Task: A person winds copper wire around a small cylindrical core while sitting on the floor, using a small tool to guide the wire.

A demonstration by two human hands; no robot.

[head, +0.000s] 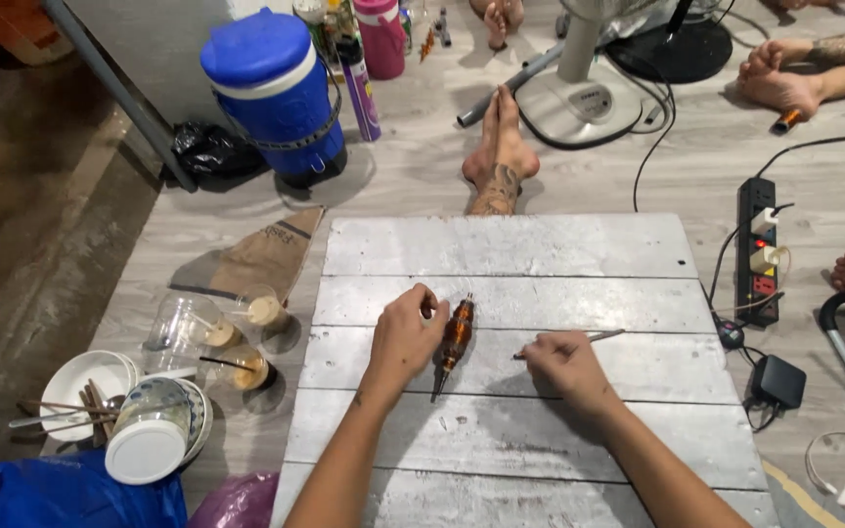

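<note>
Left hand: rests on the white board, fingers curled, fingertips touching the upper end of the brown tool; whether they pinch it cannot be told. The tool lies on the board just right of this hand, tip pointing toward the person. Right hand: fingers pressed together, pinching a thin metal rod that extends rightward.

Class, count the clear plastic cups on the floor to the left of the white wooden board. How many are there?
3, all lying beside the board's left edge: an empty cup farthest left, one nearest the brown paper bag, and one nearest the bowls. None seems hidden.
</note>
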